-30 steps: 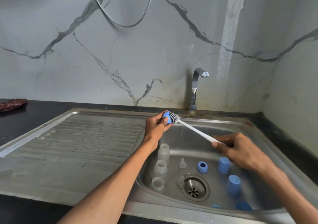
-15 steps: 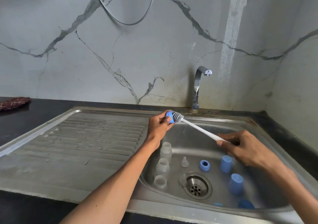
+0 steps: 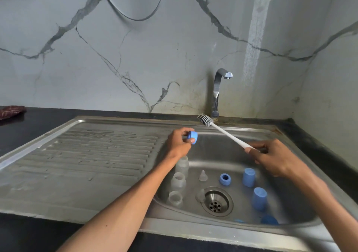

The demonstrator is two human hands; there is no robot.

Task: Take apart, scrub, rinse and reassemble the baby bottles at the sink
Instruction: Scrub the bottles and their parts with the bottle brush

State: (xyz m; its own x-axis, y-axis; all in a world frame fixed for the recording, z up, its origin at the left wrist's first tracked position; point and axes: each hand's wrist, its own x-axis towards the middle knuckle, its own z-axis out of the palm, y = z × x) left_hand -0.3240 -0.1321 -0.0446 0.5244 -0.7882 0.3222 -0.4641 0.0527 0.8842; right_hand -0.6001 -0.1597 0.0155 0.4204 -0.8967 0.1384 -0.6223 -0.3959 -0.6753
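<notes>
Head view: clear bottles (image 3: 179,182) crowd sink (image 3: 213,155) beside drain (image 3: 216,201).

Two blue caps (image 3: 268,219) sit half hidden behind the sink's front rim (image 3: 213,230).

Blue and clear bottle parts in a grey steel sink under white, grey-veined marble

A blue ring (image 3: 192,137) sits at 12 o'clock of the basin; the brush (image 3: 224,132) has a white handle and grey-and-white bristles. In the grey steel sink (image 3: 96,155), three translucent whitish bottles (image 3: 179,182) stand at 9 o'clock of the drain (image 3: 216,201), a clear teat (image 3: 202,176) at 11, a blue collar (image 3: 225,179) at 12, and blue caps (image 3: 253,188) at 2 to 3. The counter (image 3: 38,232) is black; the cloth (image 3: 11,111) at far 10 o'clock is dark red with a pale check. The tap (image 3: 219,91) is shiny chrome.
</notes>
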